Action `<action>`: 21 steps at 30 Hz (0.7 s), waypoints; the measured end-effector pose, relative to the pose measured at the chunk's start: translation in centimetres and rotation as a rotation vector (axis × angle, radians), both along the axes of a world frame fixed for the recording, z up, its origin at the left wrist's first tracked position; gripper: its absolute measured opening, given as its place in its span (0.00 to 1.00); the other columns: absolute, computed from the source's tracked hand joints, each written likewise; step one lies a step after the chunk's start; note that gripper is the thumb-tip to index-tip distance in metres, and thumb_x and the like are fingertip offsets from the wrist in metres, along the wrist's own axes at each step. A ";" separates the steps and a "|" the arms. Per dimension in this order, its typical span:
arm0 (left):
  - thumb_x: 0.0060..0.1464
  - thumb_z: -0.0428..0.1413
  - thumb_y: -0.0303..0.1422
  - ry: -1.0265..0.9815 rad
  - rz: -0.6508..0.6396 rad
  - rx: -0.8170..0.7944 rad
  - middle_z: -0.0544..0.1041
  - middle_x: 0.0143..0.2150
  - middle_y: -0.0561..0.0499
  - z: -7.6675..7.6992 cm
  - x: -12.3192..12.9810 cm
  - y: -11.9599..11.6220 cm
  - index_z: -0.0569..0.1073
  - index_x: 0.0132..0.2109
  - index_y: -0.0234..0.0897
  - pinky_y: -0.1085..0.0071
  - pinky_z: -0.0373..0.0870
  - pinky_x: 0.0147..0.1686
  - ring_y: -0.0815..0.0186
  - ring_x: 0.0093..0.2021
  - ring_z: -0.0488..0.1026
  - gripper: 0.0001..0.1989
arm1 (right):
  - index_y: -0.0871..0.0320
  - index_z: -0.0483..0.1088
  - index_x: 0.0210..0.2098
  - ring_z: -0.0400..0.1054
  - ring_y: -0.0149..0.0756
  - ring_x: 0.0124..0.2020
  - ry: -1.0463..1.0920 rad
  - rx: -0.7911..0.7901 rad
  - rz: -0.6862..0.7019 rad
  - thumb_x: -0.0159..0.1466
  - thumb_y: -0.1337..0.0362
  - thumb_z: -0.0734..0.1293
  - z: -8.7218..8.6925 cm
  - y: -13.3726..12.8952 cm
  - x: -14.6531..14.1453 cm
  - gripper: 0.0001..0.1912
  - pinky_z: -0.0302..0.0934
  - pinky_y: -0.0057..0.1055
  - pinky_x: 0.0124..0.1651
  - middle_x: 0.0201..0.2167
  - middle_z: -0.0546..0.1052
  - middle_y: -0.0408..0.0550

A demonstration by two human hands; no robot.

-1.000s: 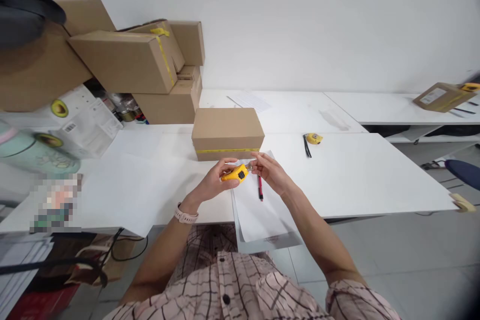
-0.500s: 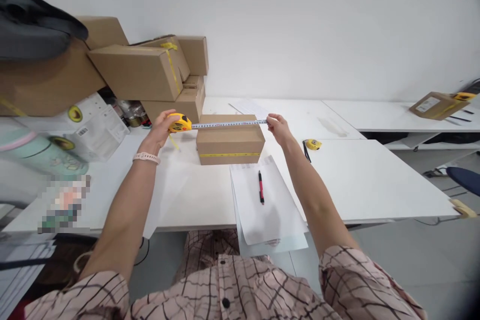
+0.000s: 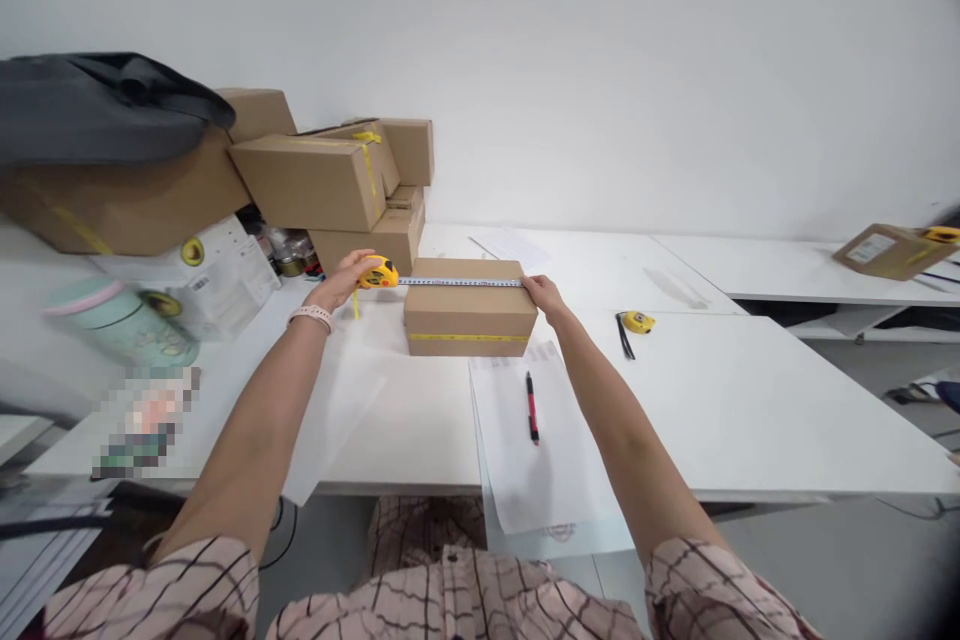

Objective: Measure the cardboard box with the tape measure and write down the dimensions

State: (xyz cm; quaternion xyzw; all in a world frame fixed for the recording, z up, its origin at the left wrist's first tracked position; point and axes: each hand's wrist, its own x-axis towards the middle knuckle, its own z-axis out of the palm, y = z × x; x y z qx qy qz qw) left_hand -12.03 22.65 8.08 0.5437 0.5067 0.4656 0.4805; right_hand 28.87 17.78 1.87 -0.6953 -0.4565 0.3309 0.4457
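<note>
My left hand (image 3: 348, 280) is wrapped round the yellow case of a tape measure (image 3: 379, 272), just left of a brown cardboard box (image 3: 471, 306). Its white blade (image 3: 457, 282) runs out to the right across the top of the box. At the box's right end, my right hand (image 3: 543, 294) pinches the end of the blade, with the fingers at the top right edge; the blade's tip is hidden by them. A yellow strip (image 3: 469, 337) marked like a tape goes along the box's front face.
Papers (image 3: 517, 480) with a red and black pen (image 3: 532, 408) lie in front of the box. A second yellow tape measure (image 3: 639, 322) rests to the right. Stacked cartons (image 3: 307, 180) and a mint green bottle (image 3: 124, 325) stand at the left; another box (image 3: 885, 252) is far right.
My right hand has come in to the box's right edge, and the stretched blade is shorter and now lies along the box top. The whole view has tilted up a little.
</note>
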 end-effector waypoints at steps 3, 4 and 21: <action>0.48 0.66 0.36 -0.016 -0.008 -0.021 0.79 0.44 0.48 0.0 -0.1 0.1 0.71 0.50 0.36 0.71 0.71 0.38 0.67 0.38 0.76 0.23 | 0.60 0.70 0.42 0.72 0.42 0.45 0.014 -0.025 0.001 0.60 0.48 0.67 0.2 -0.4 -0.3 0.22 0.63 0.31 0.39 0.49 0.78 0.56; 0.49 0.66 0.36 -0.020 -0.014 -0.021 0.79 0.44 0.48 0.0 -0.1 0.2 0.71 0.50 0.36 0.71 0.71 0.38 0.67 0.37 0.76 0.23 | 0.60 0.70 0.42 0.72 0.42 0.44 0.025 -0.032 -0.005 0.60 0.48 0.67 0.2 -0.5 -0.4 0.22 0.63 0.31 0.39 0.49 0.78 0.57; 0.40 0.70 0.41 0.093 -0.064 0.019 0.81 0.41 0.47 2.6 0.1 -1.5 0.76 0.50 0.35 0.67 0.72 0.42 0.59 0.41 0.78 0.29 | 0.56 0.69 0.27 0.68 0.41 0.33 -0.289 -0.076 -0.084 0.64 0.53 0.64 1.1 0.1 -0.4 0.15 0.58 0.35 0.37 0.31 0.76 0.53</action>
